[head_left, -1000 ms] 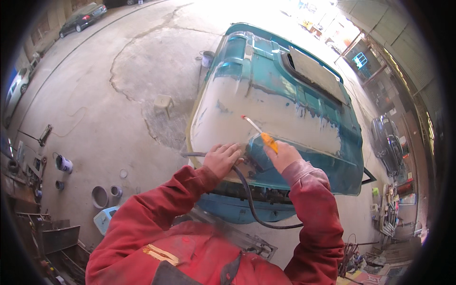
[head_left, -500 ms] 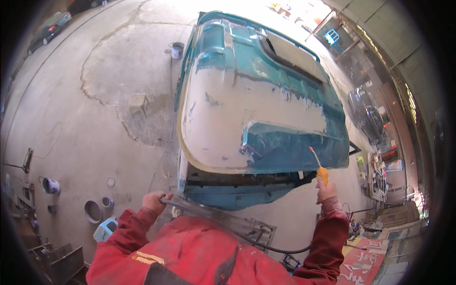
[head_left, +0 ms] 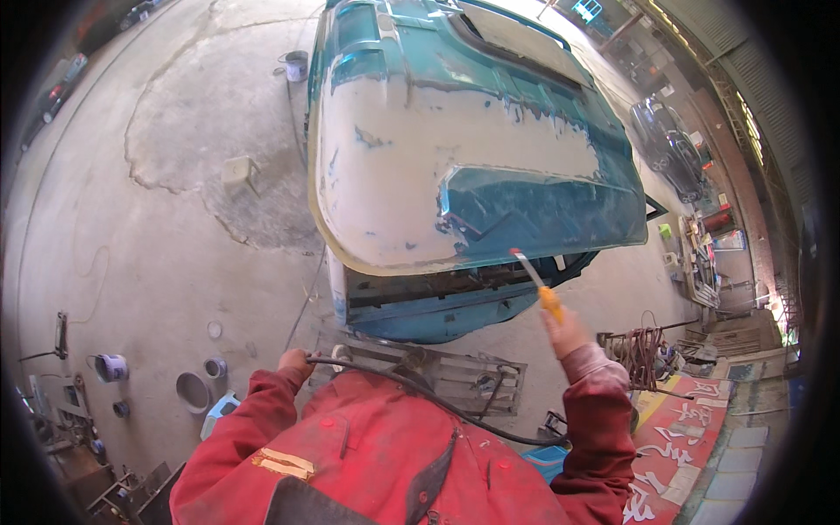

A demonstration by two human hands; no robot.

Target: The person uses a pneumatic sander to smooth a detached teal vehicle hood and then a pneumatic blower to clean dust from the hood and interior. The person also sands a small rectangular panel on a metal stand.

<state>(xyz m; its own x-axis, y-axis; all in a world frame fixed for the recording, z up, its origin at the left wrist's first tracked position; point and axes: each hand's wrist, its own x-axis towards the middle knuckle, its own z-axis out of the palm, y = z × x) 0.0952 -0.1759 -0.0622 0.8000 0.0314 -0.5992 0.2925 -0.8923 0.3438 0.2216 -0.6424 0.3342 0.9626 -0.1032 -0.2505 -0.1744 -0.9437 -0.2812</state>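
We grip the slim metal tool with yellow handle and red tip [head_left: 549, 300] in our right hand [head_left: 570, 332], its tip before the lower edge of the teal metal vehicle cab [head_left: 542, 208]. Our left hand [head_left: 296, 363], closed on a black rubber hose [head_left: 435, 408], has drawn back from over the cab, so no hand covers it.

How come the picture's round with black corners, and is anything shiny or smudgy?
In the head view, the wide fisheye lens darkens the corners and bends straight edges, like those by the corrugated wall; in the head view, pale highlights shine near the top of the teal vehicle body; in the head view, the right hand looks slightly soft.
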